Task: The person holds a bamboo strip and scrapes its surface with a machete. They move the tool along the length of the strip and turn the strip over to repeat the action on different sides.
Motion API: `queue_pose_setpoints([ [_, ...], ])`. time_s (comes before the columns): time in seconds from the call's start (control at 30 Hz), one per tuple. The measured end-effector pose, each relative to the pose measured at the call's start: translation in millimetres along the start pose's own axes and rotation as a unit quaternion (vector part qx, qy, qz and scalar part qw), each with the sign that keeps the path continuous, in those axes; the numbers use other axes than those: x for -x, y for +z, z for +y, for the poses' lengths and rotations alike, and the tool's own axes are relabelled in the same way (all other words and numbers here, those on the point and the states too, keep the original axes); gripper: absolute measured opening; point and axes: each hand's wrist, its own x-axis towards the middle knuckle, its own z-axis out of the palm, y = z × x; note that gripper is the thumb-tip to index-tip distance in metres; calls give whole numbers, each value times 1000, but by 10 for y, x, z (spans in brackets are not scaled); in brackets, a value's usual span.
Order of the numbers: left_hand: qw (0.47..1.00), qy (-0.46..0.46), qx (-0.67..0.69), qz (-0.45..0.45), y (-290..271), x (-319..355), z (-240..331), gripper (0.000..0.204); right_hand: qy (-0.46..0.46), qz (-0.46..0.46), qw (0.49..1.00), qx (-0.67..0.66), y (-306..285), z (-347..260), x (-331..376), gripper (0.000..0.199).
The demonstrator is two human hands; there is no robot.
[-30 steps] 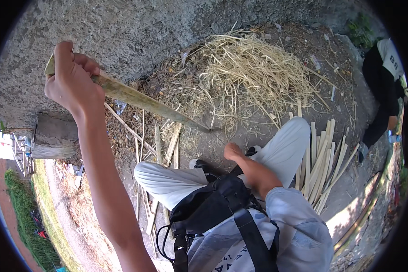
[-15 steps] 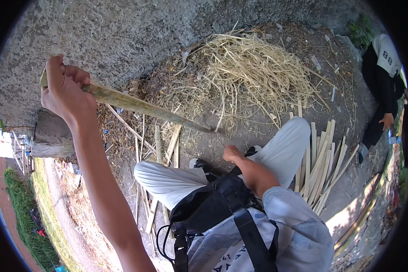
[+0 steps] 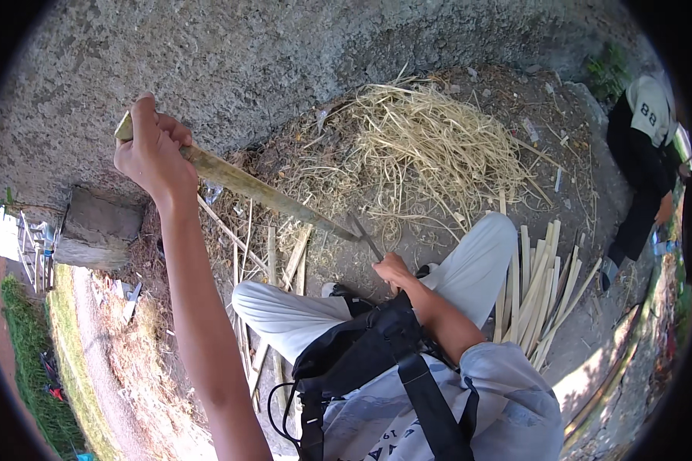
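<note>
My left hand (image 3: 155, 157) is raised at the far left, its fingers wrapped round the upper end of a long greenish-brown bamboo strip (image 3: 257, 188). The strip slants down to the right, and its lower end lies in front of my knees. Close to my lap, my right hand (image 3: 393, 270) is closed on the handle of a knife (image 3: 367, 237). Its narrow dark blade points up and to the left, by the strip's lower end; whether the two touch I cannot tell. My fingers hide most of the handle.
A heap of pale thin shavings (image 3: 442, 146) lies ahead, before a rough wall (image 3: 207, 61). Split bamboo slats (image 3: 542, 292) lie right of my knee, with more slats (image 3: 271, 257) at left. A concrete block (image 3: 100, 227) stands left. Another person (image 3: 642, 169) sits far right.
My left hand has come to the right with the bamboo strip. The knife blade now shows clearly beside the strip's end, and the thin curl that was at that end is gone from there.
</note>
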Motion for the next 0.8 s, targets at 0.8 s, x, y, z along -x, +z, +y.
queue_pose_setpoints([
  [0.8,992,-11,-3,-126,292,573,261,37,-247,-131,878,-389,-1633,-579,2097,20],
])
